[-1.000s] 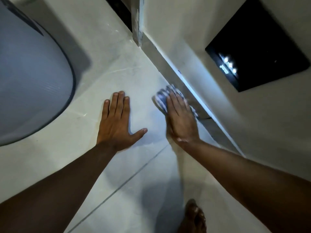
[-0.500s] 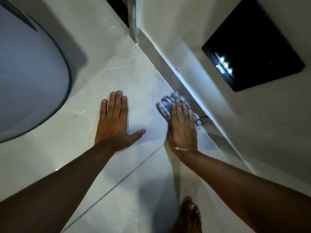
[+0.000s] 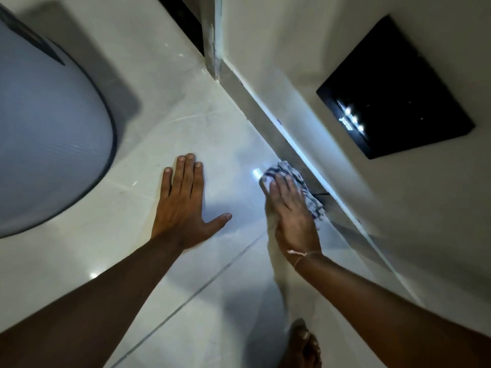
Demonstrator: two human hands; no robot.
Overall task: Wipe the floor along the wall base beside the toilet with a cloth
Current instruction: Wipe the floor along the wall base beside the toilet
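Observation:
A blue-and-white checked cloth (image 3: 285, 168) lies bunched on the pale tiled floor (image 3: 186, 128), tight against the grey wall base (image 3: 255, 112). My right hand (image 3: 289, 211) presses flat on the cloth, fingers pointing up along the wall; most of the cloth is hidden under it. My left hand (image 3: 186, 205) rests flat on the tiles to the left, fingers spread, holding nothing. The white toilet (image 3: 47, 144) bulges in at the far left.
A black square panel (image 3: 393, 88) with small lights sits on the white wall at right. A door frame post (image 3: 212, 38) stands at the top where the wall base ends. A bare foot (image 3: 303, 343) rests on the floor at the bottom.
My right hand and the cloth have slid back along the wall base toward me, then settled. The left hand has stayed planted on the tiles.

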